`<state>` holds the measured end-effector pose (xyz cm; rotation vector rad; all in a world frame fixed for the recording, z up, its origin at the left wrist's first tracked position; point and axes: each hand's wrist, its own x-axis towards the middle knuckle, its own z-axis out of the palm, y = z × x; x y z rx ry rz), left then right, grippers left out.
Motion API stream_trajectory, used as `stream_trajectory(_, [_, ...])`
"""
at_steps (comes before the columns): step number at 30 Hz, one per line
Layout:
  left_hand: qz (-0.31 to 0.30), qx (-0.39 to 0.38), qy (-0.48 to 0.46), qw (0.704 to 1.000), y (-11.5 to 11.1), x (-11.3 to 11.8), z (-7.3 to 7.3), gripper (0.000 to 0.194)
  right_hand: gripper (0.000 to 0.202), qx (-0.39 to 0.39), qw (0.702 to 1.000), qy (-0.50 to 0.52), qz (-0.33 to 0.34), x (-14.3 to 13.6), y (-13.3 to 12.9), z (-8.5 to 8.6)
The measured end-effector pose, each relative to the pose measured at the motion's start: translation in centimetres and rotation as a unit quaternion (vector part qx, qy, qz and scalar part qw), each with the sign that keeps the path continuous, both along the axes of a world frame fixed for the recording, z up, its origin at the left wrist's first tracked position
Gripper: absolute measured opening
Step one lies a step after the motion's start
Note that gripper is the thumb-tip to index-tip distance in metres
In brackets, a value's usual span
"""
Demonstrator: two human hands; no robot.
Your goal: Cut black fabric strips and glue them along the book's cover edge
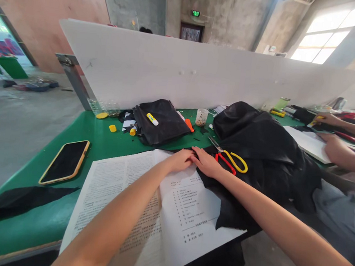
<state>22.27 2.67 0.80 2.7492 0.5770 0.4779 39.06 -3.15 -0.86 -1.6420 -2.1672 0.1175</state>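
A large sheet of printed paper (111,189) with a crease down it lies on the table before me. My left hand (180,160) rests on its far edge. My right hand (208,163) lies beside it, fingertips meeting those of the left over the paper and black leather-like material (233,207). The fingers look stretched out and low; their undersides are hidden. Part of the black material overlaps the paper's right side. Just right of my right hand are scissors (229,157) with one red and one yellow handle, lying on the black material.
A phone (64,162) and a black scrap (21,202) lie left on the green table (12,239). Behind are folded black material (162,127), a glue stick (152,119), a clear cup (201,117) and a white partition (169,75). A co-worker's hands (333,141) are at right.
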Motion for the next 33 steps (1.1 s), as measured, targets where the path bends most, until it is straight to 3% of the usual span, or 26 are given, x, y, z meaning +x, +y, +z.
stream_trajectory(4, [0.088,0.009,-0.002,0.996,0.5,-0.7,0.8,0.041,0.063,0.003,0.999,-0.046,0.000,-0.2,-0.1,-0.1])
stream_trajectory(8, [0.140,0.006,0.074,0.987,0.5,-1.2,0.2,0.047,0.066,0.011,0.998,-0.067,0.018,-0.1,0.0,-0.3])
stream_trajectory(14, [0.136,0.010,0.160,0.978,-0.7,-1.7,-0.6,0.064,0.070,0.000,0.996,-0.079,0.034,0.2,0.1,-0.3])
stream_trajectory(22, [0.091,0.071,0.148,0.982,-1.1,-2.0,-0.9,0.053,0.094,-0.090,0.990,-0.091,0.056,0.2,-0.1,0.5])
stream_trajectory(27, [0.064,0.093,0.121,0.986,-0.6,-1.3,-0.8,0.048,0.094,-0.050,0.992,-0.102,0.054,-0.2,-0.3,-0.1])
stream_trajectory(33, [0.096,0.105,0.095,0.985,0.1,0.1,-0.3,0.047,0.092,-0.023,0.994,-0.094,0.047,-0.2,-0.5,-0.5])
